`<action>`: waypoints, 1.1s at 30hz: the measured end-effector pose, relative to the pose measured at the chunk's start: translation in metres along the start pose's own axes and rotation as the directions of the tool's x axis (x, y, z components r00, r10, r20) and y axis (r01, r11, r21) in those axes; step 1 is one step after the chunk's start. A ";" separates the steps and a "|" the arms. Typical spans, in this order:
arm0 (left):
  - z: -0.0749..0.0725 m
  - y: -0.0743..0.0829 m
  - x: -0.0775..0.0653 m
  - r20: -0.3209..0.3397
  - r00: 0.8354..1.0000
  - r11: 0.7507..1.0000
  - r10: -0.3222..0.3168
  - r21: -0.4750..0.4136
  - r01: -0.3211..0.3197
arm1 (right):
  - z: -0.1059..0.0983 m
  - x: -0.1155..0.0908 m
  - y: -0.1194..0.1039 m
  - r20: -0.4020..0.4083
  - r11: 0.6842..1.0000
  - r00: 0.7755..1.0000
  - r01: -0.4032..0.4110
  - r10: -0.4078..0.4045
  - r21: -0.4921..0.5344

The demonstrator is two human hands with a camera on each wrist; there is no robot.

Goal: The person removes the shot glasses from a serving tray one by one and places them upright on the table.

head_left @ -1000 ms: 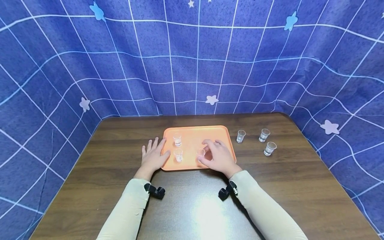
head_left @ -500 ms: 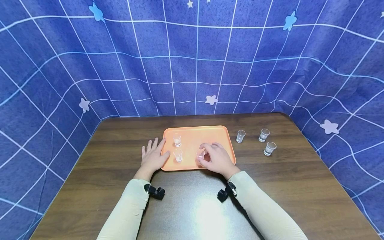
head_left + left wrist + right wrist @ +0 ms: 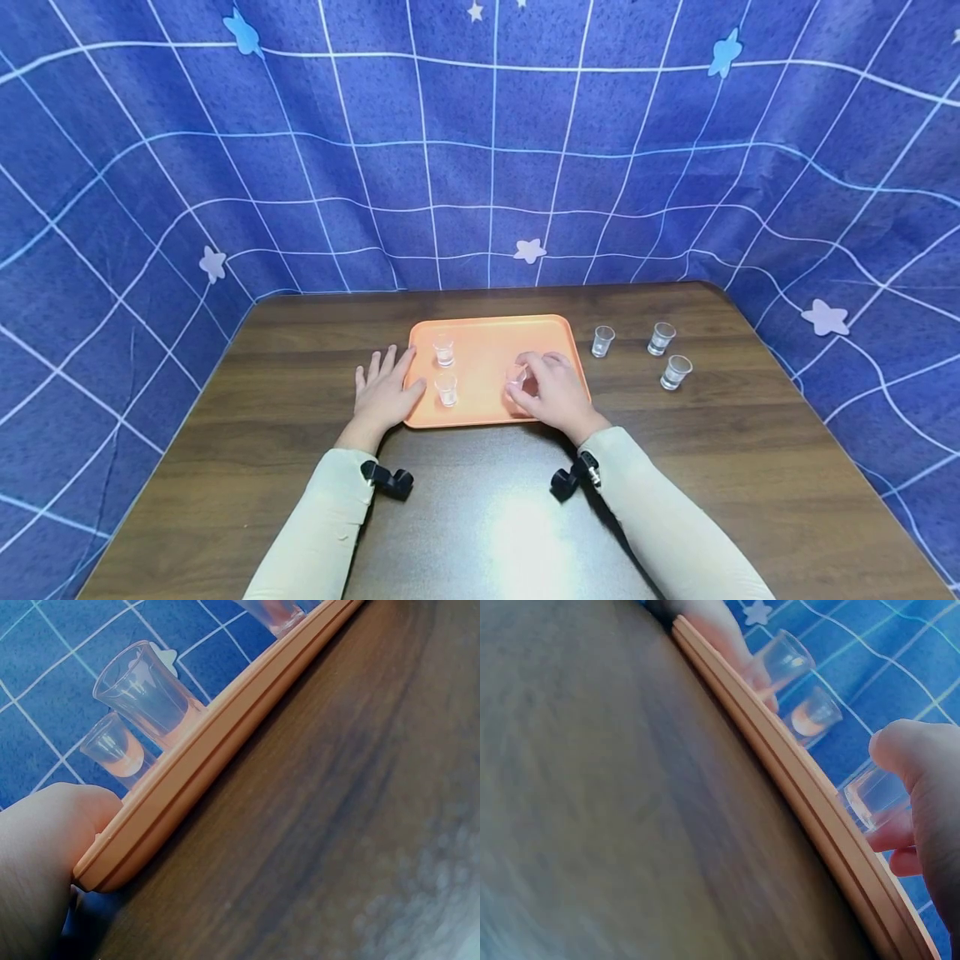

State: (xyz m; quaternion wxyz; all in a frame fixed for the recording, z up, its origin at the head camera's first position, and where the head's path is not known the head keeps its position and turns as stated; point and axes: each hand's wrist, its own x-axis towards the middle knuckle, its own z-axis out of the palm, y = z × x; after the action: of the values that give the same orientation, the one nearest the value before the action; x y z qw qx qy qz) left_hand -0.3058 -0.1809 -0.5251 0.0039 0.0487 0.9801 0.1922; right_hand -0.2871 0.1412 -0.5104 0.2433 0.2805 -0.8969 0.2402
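Observation:
An orange tray [image 3: 483, 346] lies on the brown table. My left hand [image 3: 382, 393] rests flat at the tray's left edge with its fingers spread; its thumb [image 3: 82, 806] lies over the rim in the left wrist view. Just right of it two clear shot glasses, a far one [image 3: 444, 353] and a near one [image 3: 447, 391], stand upright on the tray. Over the tray's right part, my right hand [image 3: 555, 393] holds another shot glass [image 3: 870, 801] between its thumb and fingers, which partly hide it. In the right wrist view that glass is slightly tilted, close to the tray.
Right of the tray, three more shot glasses stand on the table [image 3: 735, 467]: one nearest the tray [image 3: 602, 341], one farther right [image 3: 662, 338] and one nearer me [image 3: 676, 372]. A blue grid-patterned curtain [image 3: 450, 175] hangs behind and beside the table.
My right hand has shifted a little to the right with the shot glass, after its fingers closed in around it. The left hand and the other glasses have stayed put.

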 end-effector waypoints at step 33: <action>0.000 0.001 -0.001 0.002 1.000 1.000 -0.008 0.004 0.008 | -0.036 -0.021 0.058 -0.186 0.995 0.978 -0.096 0.089 -0.029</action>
State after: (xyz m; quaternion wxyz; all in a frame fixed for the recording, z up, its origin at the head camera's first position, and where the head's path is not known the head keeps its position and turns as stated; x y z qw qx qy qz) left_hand -0.3046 -0.1798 -0.5244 0.0056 0.0450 0.9807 0.1901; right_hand -0.2967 0.2122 -0.5117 0.3193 0.2105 -0.8869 0.2593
